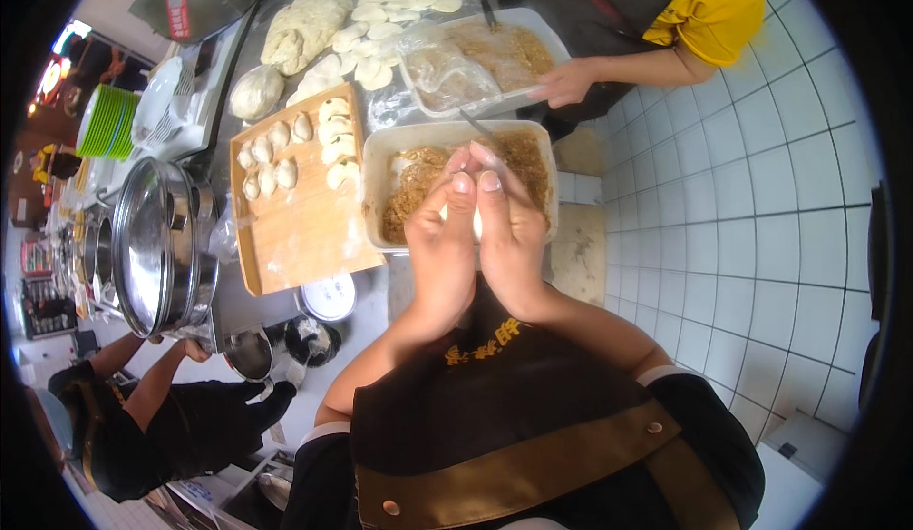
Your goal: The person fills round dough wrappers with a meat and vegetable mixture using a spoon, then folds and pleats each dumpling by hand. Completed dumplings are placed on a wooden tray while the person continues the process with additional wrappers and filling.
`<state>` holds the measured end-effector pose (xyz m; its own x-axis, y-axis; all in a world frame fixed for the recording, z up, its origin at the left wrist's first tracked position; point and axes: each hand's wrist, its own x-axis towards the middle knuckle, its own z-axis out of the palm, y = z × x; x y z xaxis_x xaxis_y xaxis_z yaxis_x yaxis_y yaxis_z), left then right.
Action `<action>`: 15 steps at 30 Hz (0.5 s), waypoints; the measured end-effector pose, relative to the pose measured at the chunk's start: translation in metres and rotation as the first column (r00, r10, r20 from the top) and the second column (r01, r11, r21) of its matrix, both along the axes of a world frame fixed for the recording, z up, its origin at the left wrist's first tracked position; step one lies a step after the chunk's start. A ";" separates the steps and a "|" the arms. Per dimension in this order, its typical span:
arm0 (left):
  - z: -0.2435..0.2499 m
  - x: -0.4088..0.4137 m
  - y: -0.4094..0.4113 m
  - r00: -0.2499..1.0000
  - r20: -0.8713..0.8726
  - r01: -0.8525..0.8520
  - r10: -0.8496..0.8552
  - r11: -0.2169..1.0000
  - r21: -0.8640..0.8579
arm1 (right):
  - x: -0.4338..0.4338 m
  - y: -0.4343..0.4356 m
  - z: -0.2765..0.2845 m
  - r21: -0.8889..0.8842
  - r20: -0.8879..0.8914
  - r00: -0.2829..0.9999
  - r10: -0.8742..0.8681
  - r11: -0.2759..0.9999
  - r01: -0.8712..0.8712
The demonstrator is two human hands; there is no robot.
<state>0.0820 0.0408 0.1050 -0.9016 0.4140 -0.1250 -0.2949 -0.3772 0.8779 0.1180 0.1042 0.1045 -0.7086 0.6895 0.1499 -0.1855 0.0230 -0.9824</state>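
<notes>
My left hand (444, 234) and my right hand (511, 234) are cupped together, thumbs side by side and fingertips meeting, around a pale piece of dough (476, 222) that is mostly hidden by them. Both are over the near part of a white plastic tub (368, 194) of brown minced filling (404, 209). A thin metal utensil (479, 127) leans over the tub's far edge, its lower end behind my fingers. Left of the tub lies a wooden tray (307, 223) with several folded dumplings (279, 134) and a column of larger dumplings (338, 134) at its right side.
A co-worker's hand (570, 82) holds a second filling tub (499, 105) beyond mine. Dough wrappers (385, 12), a large dough mass (303, 27) and a smaller dough ball (257, 92) lie on the counter. Left are a steel steamer (153, 244) and another person (171, 416).
</notes>
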 end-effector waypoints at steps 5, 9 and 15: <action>-0.002 -0.001 0.013 0.997 -0.016 0.069 -0.069 0.997 -0.034 | 0.004 0.010 0.000 0.121 0.021 0.994 -0.104 0.988 0.100; 0.000 -0.004 0.021 0.993 0.001 0.114 -0.114 0.993 -0.028 | 0.003 0.014 0.000 0.118 0.043 0.988 -0.148 0.983 0.142; 0.007 -0.008 0.023 0.974 0.129 0.163 -0.185 0.973 0.166 | -0.003 0.019 -0.001 0.034 0.042 0.994 -0.103 0.994 0.102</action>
<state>0.0737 0.0634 0.1124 -0.7916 0.5870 -0.1697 -0.4856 -0.4357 0.7579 0.1148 0.1237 0.1037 -0.6409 0.7541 0.1435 -0.1376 0.0710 -0.9879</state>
